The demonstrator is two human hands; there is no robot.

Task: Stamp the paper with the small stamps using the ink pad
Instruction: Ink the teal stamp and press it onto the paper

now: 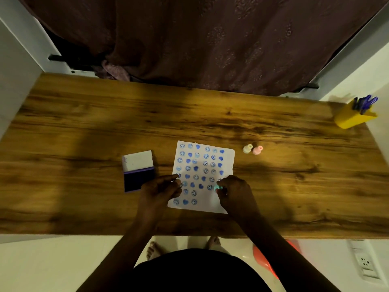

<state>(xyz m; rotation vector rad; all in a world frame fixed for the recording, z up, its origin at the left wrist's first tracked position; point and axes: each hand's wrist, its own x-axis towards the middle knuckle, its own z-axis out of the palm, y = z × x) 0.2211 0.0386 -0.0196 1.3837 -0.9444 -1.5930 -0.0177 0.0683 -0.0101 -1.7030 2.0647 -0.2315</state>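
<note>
A white paper [207,199] lies on the wooden table [84,127], covered with several rows of blue smiley and heart prints. My right hand [233,191] grips a small teal stamp [218,188] and holds it down on the paper's lower right part. My left hand [160,189] rests on the paper's left edge, fingers curled and pressing it flat. The open ink pad [138,180] with its dark blue pad and raised white lid sits just left of the paper. A pale yellow stamp [248,148] and a pink stamp [257,150] stand upright to the paper's upper right.
A yellow pen holder [353,118] with blue pens stands at the table's far right corner. A dark curtain [210,43] hangs behind the table. A power strip [365,264] and an orange object [265,262] lie on the floor near my feet.
</note>
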